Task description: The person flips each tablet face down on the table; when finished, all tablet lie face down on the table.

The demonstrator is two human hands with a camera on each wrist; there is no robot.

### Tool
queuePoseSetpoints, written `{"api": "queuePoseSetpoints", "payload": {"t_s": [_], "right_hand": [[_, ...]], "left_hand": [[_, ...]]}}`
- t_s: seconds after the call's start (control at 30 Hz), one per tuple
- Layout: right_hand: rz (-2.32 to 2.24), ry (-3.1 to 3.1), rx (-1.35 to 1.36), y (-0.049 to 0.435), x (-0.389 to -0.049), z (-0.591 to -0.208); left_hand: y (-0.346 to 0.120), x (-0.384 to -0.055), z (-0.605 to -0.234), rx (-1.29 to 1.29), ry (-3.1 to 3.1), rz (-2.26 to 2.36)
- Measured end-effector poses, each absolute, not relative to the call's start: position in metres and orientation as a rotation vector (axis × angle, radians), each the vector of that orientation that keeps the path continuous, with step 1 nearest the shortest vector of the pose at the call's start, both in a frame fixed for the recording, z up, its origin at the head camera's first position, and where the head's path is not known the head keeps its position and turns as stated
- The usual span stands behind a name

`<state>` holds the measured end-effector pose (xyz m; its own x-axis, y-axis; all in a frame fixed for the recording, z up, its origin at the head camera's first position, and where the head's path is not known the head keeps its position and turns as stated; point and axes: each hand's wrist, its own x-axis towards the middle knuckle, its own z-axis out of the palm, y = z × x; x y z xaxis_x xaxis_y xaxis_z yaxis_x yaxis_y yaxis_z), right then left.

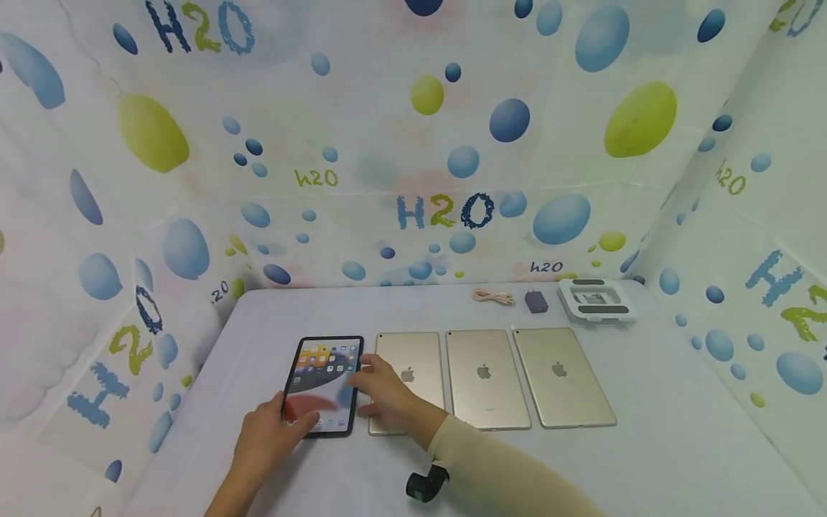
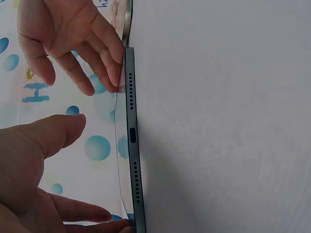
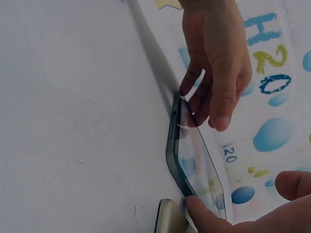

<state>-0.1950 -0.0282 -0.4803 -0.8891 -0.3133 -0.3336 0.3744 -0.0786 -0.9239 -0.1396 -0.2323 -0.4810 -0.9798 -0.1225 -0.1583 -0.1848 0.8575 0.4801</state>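
Observation:
A dark-framed tablet [image 1: 326, 391] with a lit home screen lies face up on the white table. My left hand [image 1: 266, 434] is at its lower left, fingers along the left edge and thumb spread over the bottom of the screen; the left wrist view shows that thumb [image 2: 65, 128] raised off the glass. At the right edge is my right hand [image 1: 388, 395], fingers loosely bent, a fingertip right at the frame in the right wrist view. The tablet's bottom edge [image 2: 132, 136] shows speaker holes and a port. The glossy screen [image 3: 194, 155] mirrors the backdrop.
Three gold tablets lie face down in a row: one [image 1: 413, 352] partly under my right hand, a middle one [image 1: 487, 395], and a right one [image 1: 568, 395]. Behind them are a coiled pale cable [image 1: 493, 296], a dark charger block [image 1: 535, 301] and a white plastic frame [image 1: 597, 291].

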Motion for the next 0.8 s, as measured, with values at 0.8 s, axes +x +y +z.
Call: {"api": "queuePoseSetpoints", "payload": {"t_s": [0.8], "right_hand": [[-2.049, 1.852, 0.130, -0.044, -0.193, -0.484]], "left_hand": [[-0.232, -0.137, -0.481, -0.167, 2.892, 0.786]]}}
